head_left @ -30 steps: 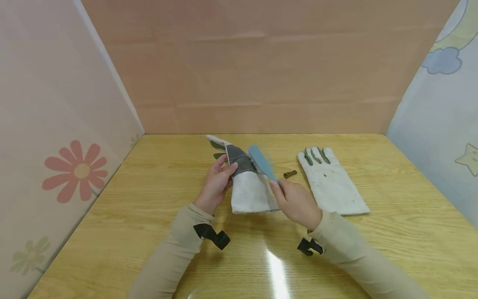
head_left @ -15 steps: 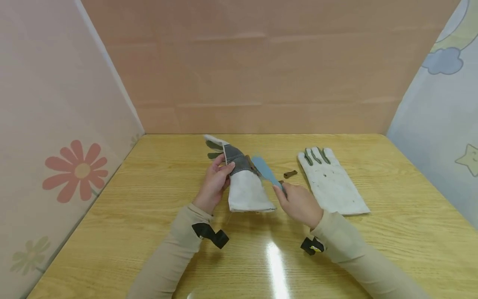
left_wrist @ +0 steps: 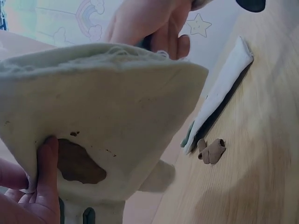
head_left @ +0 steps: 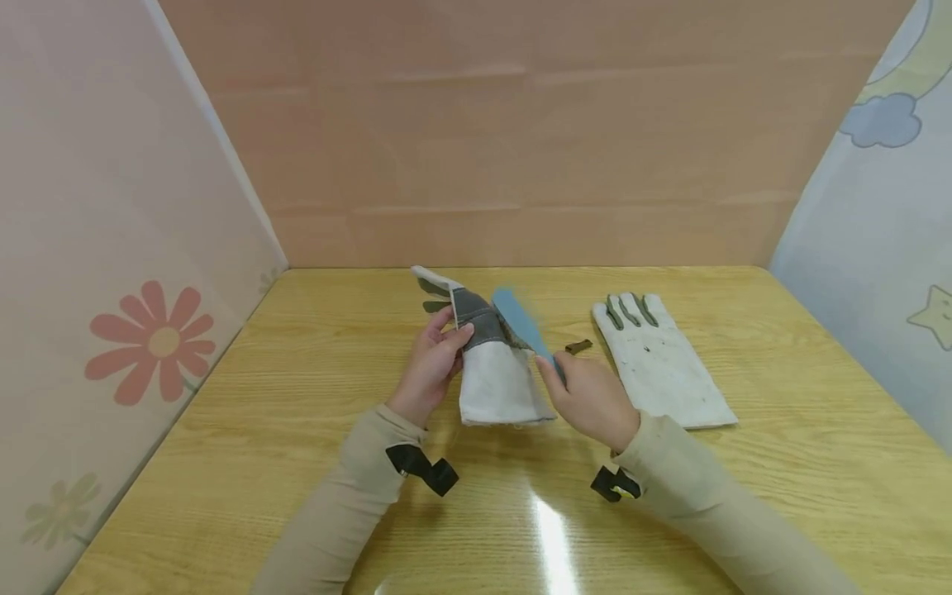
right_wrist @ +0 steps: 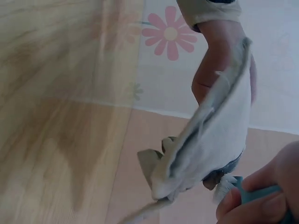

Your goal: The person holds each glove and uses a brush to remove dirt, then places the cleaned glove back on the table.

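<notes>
My left hand [head_left: 430, 368] grips a white and grey work glove [head_left: 497, 387] by its side, thumb on the grey part. The glove is raised above the table, cuff toward me. My right hand [head_left: 597, 402] holds a blue brush [head_left: 518, 321] by its handle. The brush head lies along the glove's right side, by the grey part; white bristles [right_wrist: 224, 187] show in the right wrist view. On the glove's other face, the left wrist view shows a brown patch [left_wrist: 80, 162] and small dark specks. The cuff edge is frayed.
A second white glove [head_left: 673, 376] with green between its fingers lies flat on the right of the wooden table [head_left: 245, 446], with dark specks on it. Beside it lies a small brown curled piece [head_left: 578, 346]. A peach-coloured wall [head_left: 521, 149] stands behind.
The brush slid down and right along the glove half a second ago, and is now back up and left. The held glove shifted slightly left, then right again. The second glove stayed put.
</notes>
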A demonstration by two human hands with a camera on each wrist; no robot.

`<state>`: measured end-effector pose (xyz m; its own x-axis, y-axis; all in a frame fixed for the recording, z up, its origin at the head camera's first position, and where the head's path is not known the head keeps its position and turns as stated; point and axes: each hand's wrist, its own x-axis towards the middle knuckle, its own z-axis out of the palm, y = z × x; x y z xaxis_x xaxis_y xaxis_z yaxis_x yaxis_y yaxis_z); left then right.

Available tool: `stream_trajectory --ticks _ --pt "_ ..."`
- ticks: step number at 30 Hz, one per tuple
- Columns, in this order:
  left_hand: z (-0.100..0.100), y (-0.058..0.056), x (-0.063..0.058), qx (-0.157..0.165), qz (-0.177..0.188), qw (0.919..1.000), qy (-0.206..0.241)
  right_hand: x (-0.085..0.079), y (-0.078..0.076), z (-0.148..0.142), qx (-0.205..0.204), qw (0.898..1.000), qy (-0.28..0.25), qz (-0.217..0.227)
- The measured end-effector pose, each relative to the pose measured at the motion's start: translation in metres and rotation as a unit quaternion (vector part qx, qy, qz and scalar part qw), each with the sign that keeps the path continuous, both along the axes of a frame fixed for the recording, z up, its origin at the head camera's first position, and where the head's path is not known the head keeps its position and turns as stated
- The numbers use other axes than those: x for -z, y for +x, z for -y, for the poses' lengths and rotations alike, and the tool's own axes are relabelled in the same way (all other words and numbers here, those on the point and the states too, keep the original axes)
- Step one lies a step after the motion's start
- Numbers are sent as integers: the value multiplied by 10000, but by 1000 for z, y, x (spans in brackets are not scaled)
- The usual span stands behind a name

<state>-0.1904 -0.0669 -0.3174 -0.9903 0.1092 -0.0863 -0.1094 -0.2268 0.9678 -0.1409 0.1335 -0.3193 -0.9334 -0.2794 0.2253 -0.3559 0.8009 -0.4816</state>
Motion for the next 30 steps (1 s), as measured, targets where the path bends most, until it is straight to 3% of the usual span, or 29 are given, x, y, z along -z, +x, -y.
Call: stream_trajectory --ticks 19,30 --pt "6 -2 3 -127 60 9999 -9 4 18 -10 52 9995 319 -58" --pt "2 0 5 -16 55 10000 5 -6 8 -10 87 9997 -138 -157"
